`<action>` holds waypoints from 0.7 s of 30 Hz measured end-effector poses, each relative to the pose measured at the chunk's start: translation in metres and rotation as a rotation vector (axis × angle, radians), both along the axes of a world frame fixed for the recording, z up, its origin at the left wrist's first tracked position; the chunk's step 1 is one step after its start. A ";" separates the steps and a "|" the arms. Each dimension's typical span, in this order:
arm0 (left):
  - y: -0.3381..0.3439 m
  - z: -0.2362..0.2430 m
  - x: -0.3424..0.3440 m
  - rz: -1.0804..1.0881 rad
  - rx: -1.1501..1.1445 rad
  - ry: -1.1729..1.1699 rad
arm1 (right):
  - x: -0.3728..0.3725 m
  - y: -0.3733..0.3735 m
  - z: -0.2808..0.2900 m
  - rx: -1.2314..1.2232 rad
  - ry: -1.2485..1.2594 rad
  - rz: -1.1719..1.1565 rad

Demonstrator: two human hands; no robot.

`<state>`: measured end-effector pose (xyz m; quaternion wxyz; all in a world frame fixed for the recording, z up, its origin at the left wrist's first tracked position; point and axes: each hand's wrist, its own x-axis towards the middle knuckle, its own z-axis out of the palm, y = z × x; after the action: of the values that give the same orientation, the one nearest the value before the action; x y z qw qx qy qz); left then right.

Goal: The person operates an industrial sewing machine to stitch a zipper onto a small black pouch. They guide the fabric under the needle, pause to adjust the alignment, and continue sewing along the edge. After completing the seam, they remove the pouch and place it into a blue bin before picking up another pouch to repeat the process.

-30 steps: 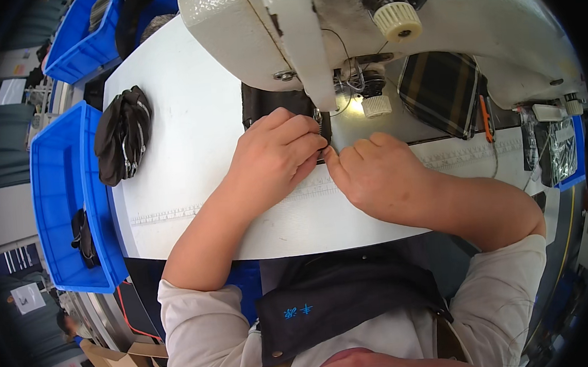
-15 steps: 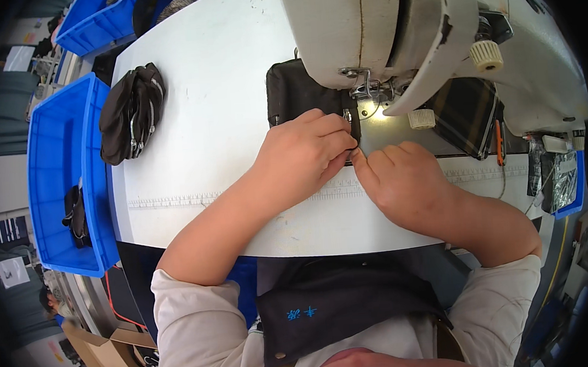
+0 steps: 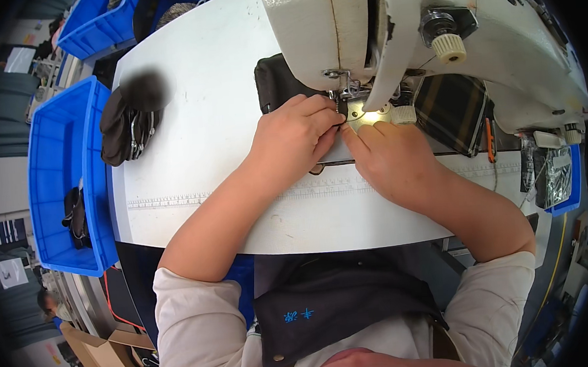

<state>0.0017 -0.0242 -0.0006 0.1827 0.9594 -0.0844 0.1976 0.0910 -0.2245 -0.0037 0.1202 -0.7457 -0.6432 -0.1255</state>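
Observation:
A dark fabric piece with a zipper (image 3: 278, 79) lies flat on the white table, partly under the sewing machine (image 3: 345, 37). My left hand (image 3: 296, 132) rests on its near part, with bent fingers pressing and gripping the cloth close to the presser foot (image 3: 349, 98). Right beside it, my right hand (image 3: 391, 159) has its thumb and fingers closed at the cloth's near edge, just in front of the lit needle plate (image 3: 371, 115). The fingertips of both hands nearly meet there. My hands cover much of the cloth's near part.
A stack of dark zippered pieces (image 3: 123, 130) sits at the table's left edge, partly blurred, beside a blue bin (image 3: 55, 180). Right of the needle lie a plaid dark cloth (image 3: 452, 111) and an orange-handled tool (image 3: 490, 139). A printed ruler strip (image 3: 240, 194) crosses the table.
Both hands have moved a little away from me, taking the fabric's near edge closer to the needle. The machine sits slightly further left in view.

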 end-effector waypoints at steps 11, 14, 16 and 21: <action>0.009 0.002 0.002 -0.066 0.123 -0.001 | 0.000 0.001 -0.003 0.006 0.044 -0.019; 0.009 0.002 0.003 -0.075 0.134 0.025 | 0.000 0.001 0.000 -0.010 0.087 -0.019; 0.010 -0.001 0.003 -0.060 0.080 0.010 | 0.001 0.001 0.002 -0.020 0.117 -0.018; 0.014 -0.002 0.004 -0.074 0.016 0.025 | 0.000 0.001 0.004 -0.043 0.116 -0.029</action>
<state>0.0060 -0.0104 -0.0027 0.1834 0.9594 -0.1190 0.1781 0.0912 -0.2235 0.0001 0.1394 -0.7633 -0.6269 -0.0702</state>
